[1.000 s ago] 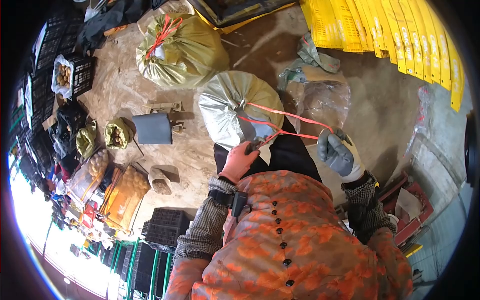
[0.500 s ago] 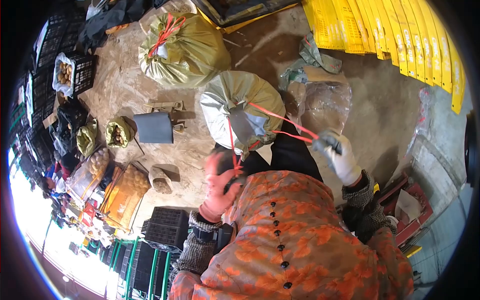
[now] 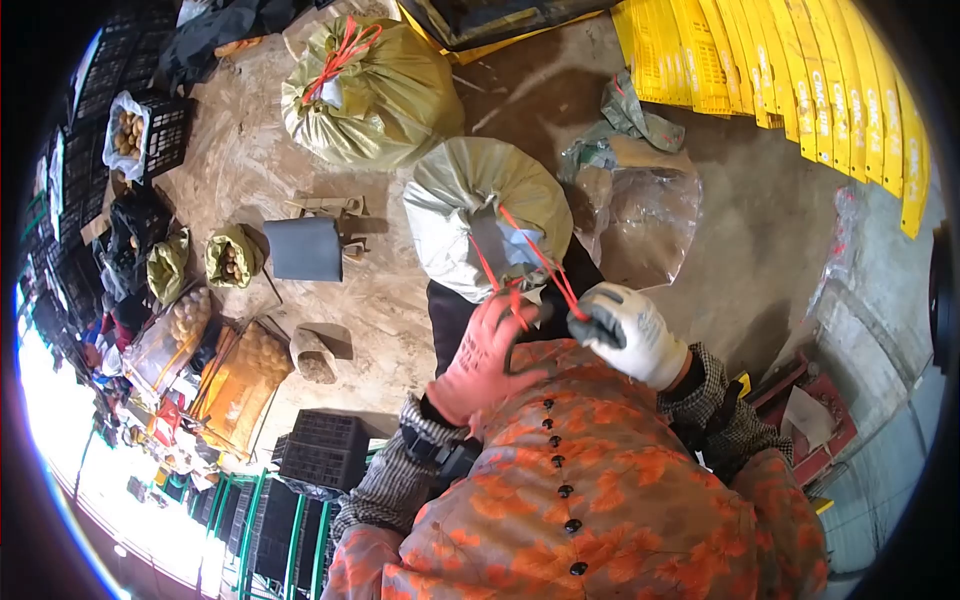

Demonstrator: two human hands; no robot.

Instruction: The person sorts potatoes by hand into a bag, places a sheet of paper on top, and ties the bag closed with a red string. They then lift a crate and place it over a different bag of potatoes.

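Note:
A full, pale silvery woven sack point(image 3: 480, 190) stands in front of my legs, its gathered mouth facing me. Red string point(image 3: 548, 262) runs out of the mouth in two lengths, one to each hand. My left hand point(image 3: 483, 362), in a pinkish-red glove, is closed on the left length close to the mouth. In a white glove with dark fingertips, my right hand point(image 3: 635, 335) grips the other length, slightly to the right. Something light bluish point(image 3: 522, 246) shows inside the opening. The glove backs partly hide the fingertips.
A tied golden sack point(image 3: 375, 95) stands beyond this one. Clear plastic point(image 3: 650, 215) lies on the floor to the right, below stacked yellow crates point(image 3: 780, 70). At left are a low grey stool point(image 3: 304, 249), a small open sack point(image 3: 232, 255) and a black crate point(image 3: 322, 450).
My right hand has come inward and left, and my left hand has moved right and slightly up. They are now close together, and the string between sack and right hand is shorter.

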